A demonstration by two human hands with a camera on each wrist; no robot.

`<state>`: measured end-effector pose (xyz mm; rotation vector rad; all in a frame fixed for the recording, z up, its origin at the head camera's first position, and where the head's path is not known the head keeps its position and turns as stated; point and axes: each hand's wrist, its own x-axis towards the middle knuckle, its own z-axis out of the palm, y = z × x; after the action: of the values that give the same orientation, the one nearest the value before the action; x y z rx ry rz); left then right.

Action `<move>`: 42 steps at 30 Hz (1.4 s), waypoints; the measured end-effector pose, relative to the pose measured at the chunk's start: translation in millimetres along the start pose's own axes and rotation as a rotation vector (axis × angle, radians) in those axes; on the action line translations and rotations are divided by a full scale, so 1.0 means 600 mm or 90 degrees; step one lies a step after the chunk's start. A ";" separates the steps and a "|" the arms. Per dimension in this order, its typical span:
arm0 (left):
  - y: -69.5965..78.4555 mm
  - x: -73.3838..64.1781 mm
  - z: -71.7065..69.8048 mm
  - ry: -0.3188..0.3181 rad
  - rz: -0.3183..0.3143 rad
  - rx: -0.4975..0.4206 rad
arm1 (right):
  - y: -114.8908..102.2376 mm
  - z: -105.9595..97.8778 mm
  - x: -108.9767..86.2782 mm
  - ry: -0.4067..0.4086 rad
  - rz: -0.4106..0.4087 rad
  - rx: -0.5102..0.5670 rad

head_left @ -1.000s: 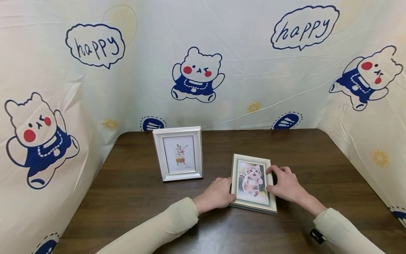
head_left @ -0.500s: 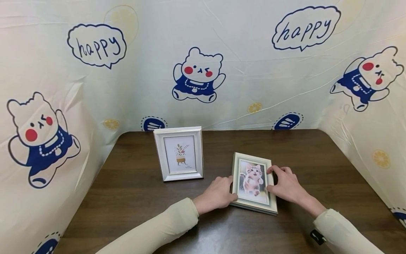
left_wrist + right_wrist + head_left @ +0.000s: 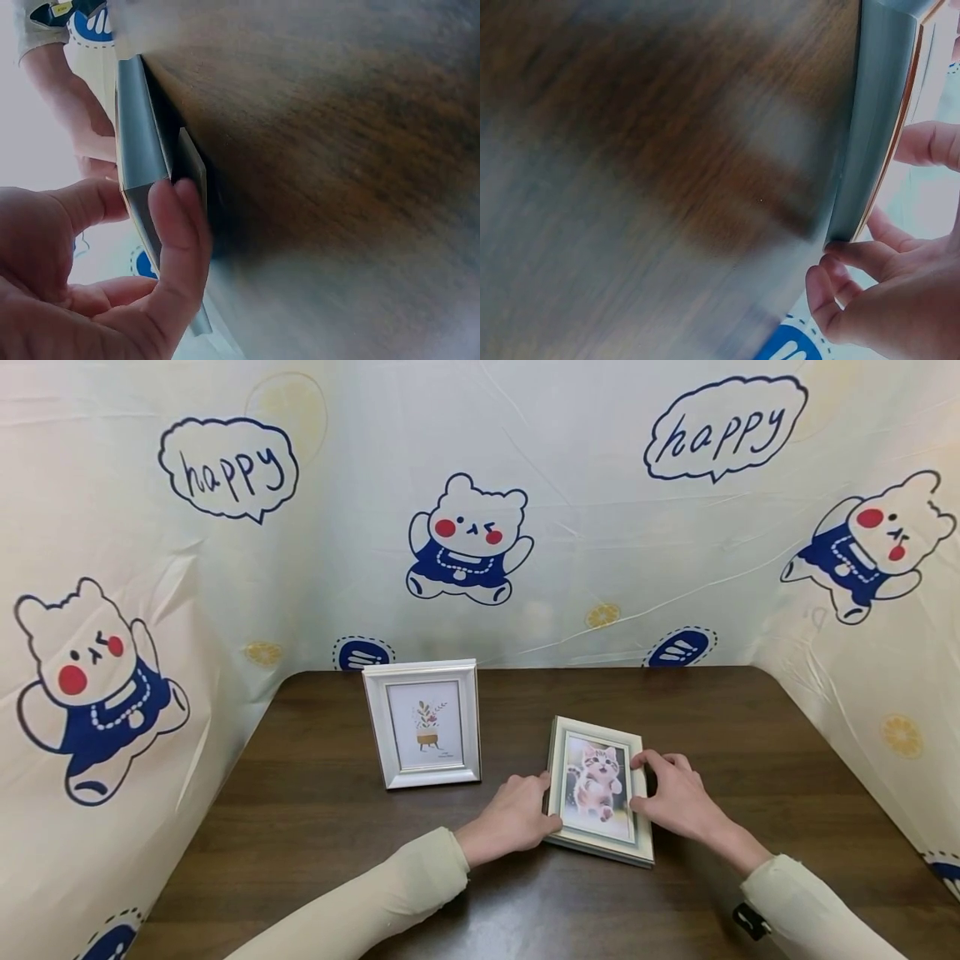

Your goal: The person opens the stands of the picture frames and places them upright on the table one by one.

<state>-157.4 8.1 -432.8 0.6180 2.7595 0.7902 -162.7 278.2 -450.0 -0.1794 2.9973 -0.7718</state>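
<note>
A cream picture frame point(image 3: 557, 777) with a kitten photo point(image 3: 597, 785) leans back at a low angle on the brown table. At its left side my left hand point(image 3: 513, 817) grips the frame, thumb on the front. The left wrist view shows that hand's fingers point(image 3: 180, 232) curled behind the frame's edge point(image 3: 139, 127), beside a thin flap point(image 3: 193, 161) standing out from the back. My right hand point(image 3: 678, 797) holds the opposite side, thumb and fingers at the border. In the right wrist view, its fingertips point(image 3: 847, 251) meet the frame's outer side point(image 3: 874, 112).
A white picture frame point(image 3: 378, 727) with a plant print stands upright to the left of my hands. Around the dark wooden table point(image 3: 300, 827) hangs a pale cloth point(image 3: 570, 527) printed with bears and the word "happy".
The far end of the kitten frame has risen slightly, so it tilts a little more. Both hands keep nearly the same places on its sides. The white frame has not moved.
</note>
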 end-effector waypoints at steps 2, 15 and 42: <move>0.001 -0.003 -0.002 -0.007 -0.011 -0.037 | -0.001 0.000 -0.001 0.002 -0.002 0.002; -0.001 -0.008 -0.009 -0.017 -0.026 -0.144 | -0.005 0.002 -0.002 0.021 -0.011 0.015; -0.005 -0.016 -0.023 0.044 0.024 -0.181 | -0.016 0.001 0.001 0.045 -0.002 0.038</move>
<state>-154.0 -4.7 -421.9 0.5951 2.6295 1.2065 -162.3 269.6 -446.2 -0.1570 3.0355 -0.8859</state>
